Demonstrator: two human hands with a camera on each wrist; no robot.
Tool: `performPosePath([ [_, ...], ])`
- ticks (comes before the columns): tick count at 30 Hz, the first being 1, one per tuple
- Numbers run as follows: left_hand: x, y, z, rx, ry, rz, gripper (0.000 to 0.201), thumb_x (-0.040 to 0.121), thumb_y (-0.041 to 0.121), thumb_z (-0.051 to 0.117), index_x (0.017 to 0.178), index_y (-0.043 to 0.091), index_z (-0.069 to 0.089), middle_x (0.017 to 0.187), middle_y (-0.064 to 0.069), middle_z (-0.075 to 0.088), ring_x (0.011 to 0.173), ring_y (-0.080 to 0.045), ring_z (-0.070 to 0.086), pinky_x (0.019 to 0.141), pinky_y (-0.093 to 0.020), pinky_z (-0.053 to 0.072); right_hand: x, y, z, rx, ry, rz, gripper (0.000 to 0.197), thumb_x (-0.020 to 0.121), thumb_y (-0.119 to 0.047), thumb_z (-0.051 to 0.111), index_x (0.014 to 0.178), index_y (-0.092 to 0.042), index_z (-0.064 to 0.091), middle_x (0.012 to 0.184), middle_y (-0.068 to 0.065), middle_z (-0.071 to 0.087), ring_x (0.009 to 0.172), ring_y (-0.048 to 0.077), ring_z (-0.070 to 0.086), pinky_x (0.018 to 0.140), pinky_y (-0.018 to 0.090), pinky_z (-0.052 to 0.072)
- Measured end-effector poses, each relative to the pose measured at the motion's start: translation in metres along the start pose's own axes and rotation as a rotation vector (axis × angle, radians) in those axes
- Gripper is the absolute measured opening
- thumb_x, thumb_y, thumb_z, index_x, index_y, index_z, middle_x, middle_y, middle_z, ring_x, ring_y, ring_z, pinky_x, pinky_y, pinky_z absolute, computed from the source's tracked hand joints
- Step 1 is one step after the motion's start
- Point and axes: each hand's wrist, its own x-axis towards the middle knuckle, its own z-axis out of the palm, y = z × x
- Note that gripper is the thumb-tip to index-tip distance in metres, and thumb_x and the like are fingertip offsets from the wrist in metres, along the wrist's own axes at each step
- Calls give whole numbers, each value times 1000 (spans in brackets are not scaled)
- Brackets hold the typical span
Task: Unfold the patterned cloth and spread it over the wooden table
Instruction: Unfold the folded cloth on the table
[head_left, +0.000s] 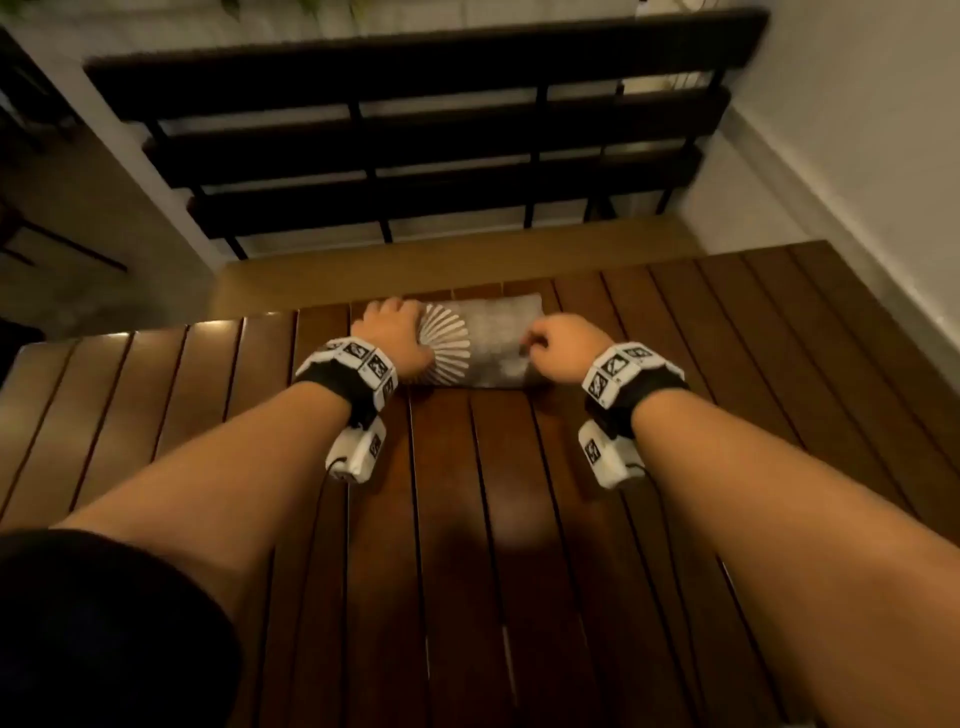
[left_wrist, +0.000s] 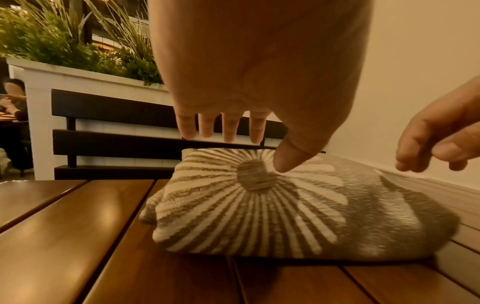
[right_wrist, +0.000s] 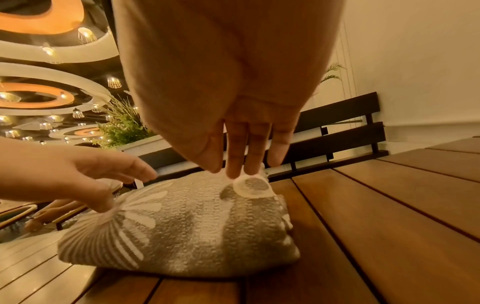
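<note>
The patterned cloth (head_left: 493, 343) lies folded in a thick grey bundle with a white fan print, near the far edge of the wooden slat table (head_left: 467, 519). My left hand (head_left: 389, 327) hovers over its left end. In the left wrist view the thumb tip touches the fan's dark centre on the cloth (left_wrist: 259, 216) while the fingers (left_wrist: 231, 127) hang straight past the far edge. My right hand (head_left: 561, 343) is over the right end. In the right wrist view its fingertips (right_wrist: 233, 172) pinch a turned-up corner of the cloth (right_wrist: 194, 226).
A dark slatted bench (head_left: 415, 130) stands just beyond the table's far edge. A white wall (head_left: 857, 130) runs along the right side. Behind the bench is a white planter (left_wrist: 78, 78) with greenery, and a seated person (left_wrist: 13, 98) is far off at the left.
</note>
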Motion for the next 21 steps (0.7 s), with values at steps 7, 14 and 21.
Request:
performPosePath([
  [7, 34, -21, -1, 7, -186, -66, 93, 72, 35, 67, 150, 25, 19, 153, -9, 30, 140, -35, 25, 112, -56, 26, 59, -13, -1, -146, 0, 25, 61, 84, -19, 59, 142, -17, 42, 147, 10, 38, 135, 29, 36, 108, 46, 38],
  [14, 38, -30, -3, 204, -264, 35, 98, 57, 60, 75, 136, 17, 35, 133, -8, 44, 125, -32, 40, 99, -48, 43, 91, -10, 10, -398, -189, -2, 98, 68, -47, 73, 150, -25, 24, 145, 6, 36, 137, 28, 28, 110, 49, 24],
  [21, 27, -18, -26, 184, -278, 122, 77, 59, 43, 85, 115, 14, 41, 95, -4, 60, 81, -24, 55, 66, -37, 51, 83, -17, -3, -491, -159, -79, 52, 63, -47, 77, 104, -27, 51, 97, 1, 53, 103, 28, 55, 85, 40, 42],
])
